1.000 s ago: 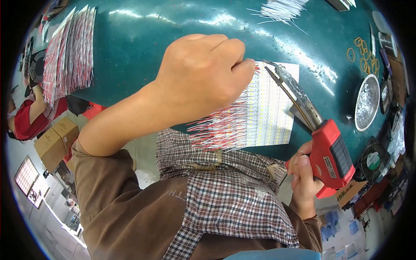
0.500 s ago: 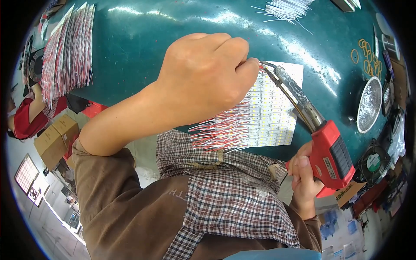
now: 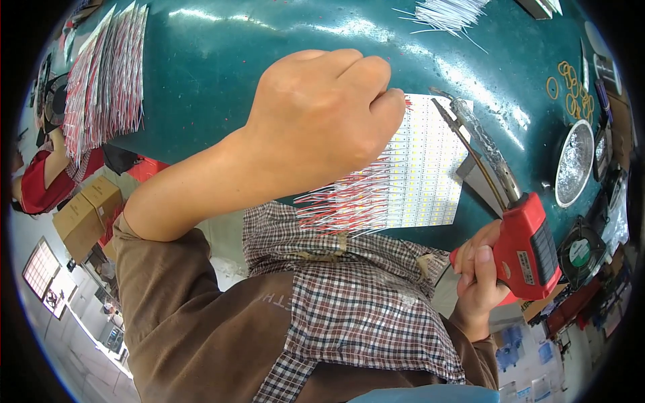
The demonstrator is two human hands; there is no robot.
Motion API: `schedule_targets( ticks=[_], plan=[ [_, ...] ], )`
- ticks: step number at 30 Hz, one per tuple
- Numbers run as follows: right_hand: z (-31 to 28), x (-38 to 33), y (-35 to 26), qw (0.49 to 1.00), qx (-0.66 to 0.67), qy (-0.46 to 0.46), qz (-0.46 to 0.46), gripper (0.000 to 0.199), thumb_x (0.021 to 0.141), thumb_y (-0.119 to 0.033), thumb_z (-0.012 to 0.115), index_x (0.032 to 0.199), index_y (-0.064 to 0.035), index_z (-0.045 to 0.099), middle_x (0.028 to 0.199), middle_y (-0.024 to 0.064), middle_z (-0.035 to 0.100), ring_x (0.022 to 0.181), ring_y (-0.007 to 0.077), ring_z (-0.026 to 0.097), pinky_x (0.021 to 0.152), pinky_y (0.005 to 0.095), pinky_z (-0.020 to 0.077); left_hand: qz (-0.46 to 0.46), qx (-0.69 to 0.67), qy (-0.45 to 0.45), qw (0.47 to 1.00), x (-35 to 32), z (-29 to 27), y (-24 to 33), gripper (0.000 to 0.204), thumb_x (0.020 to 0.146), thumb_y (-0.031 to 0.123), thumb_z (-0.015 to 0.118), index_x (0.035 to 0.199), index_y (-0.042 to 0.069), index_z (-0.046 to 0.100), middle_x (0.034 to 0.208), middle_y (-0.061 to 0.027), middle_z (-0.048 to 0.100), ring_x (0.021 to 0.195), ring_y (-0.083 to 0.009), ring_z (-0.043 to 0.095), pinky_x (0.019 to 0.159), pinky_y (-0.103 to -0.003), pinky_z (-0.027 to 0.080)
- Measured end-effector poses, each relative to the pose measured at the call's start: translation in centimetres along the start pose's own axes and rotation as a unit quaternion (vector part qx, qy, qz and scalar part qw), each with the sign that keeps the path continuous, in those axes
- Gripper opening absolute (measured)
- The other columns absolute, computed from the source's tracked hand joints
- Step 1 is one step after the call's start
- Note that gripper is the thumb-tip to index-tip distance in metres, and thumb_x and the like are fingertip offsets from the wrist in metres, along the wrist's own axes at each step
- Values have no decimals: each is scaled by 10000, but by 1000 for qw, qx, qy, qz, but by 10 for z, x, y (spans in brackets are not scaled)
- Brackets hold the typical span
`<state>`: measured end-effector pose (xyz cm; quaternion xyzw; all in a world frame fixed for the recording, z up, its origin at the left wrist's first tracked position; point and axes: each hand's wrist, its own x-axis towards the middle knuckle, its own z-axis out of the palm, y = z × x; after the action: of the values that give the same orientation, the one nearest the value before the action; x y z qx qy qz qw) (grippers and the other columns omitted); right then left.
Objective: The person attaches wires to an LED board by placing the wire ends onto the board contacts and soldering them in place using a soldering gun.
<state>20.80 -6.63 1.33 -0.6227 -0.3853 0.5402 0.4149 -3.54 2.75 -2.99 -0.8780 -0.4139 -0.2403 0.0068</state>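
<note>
My left hand is closed in a pinch above the top left edge of a white sheet of LED strip boards. A bit of red wire shows at its fingertips; the rest is hidden behind the hand. Red and white wires fan out from the sheet's left edge below that hand. My right hand grips the handle of a red soldering gun. The gun's tip and thin feed tube point up and left, over the sheet's upper right part, apart from the left fingers.
Wired board sheets stand in a row at the far left. White wires lie at the top. On the right are rubber bands, a metal bowl and a black fan. Another person's red sleeve shows at left.
The soldering gun has moved right, its tip drawing away from my left fingertips. My right hand went along with it. My left hand has barely shifted.
</note>
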Motion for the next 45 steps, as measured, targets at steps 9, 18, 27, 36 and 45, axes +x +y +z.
schedule_targets(
  ticks=[9, 18, 27, 36, 45],
  plan=[
    [-6, 1, -1, 999, 23, -21, -11, 168, 819, -109, 552, 864, 28, 466, 647, 53, 429, 375, 56, 321, 365, 211, 314, -18, -59, 13, 998, 8, -7, -5, 212, 614, 43, 674, 819, 94, 671, 675, 3, 518, 567, -155, 506, 471, -266, 389],
    [-10, -7, 3, 999, -25, -43, 7, 250, 838, -113, 536, 1013, 44, 451, 582, 20, 415, 384, 64, 320, 389, 221, 319, 16, -14, 19, 1000, 1, 0, -1, 227, 617, 97, 673, 845, 99, 684, 651, 13, 482, 535, -125, 475, 462, -256, 377],
    [-6, -6, 5, 998, -52, -20, 27, 147, 835, -78, 525, 897, 39, 464, 595, 29, 424, 373, 51, 307, 384, 220, 325, 7, -10, 3, 1000, 1, 1, 1, 217, 612, 86, 682, 830, 92, 679, 645, 8, 474, 520, -127, 475, 453, -255, 377],
    [-10, -4, 4, 998, -34, -54, 5, 116, 832, -62, 520, 851, 37, 464, 667, 56, 451, 376, 52, 314, 373, 220, 327, 8, -17, 22, 1000, 2, 4, 1, 209, 607, 82, 699, 810, 74, 649, 662, -1, 463, 538, -138, 474, 463, -266, 385],
    [-6, -4, 4, 999, -4, -36, 11, 130, 831, -61, 515, 889, 40, 457, 689, 61, 454, 371, 54, 310, 369, 223, 326, 8, -22, 23, 999, 3, 4, 0, 198, 618, 77, 707, 805, 66, 643, 682, -18, 461, 553, -154, 477, 471, -262, 386]
  ],
)
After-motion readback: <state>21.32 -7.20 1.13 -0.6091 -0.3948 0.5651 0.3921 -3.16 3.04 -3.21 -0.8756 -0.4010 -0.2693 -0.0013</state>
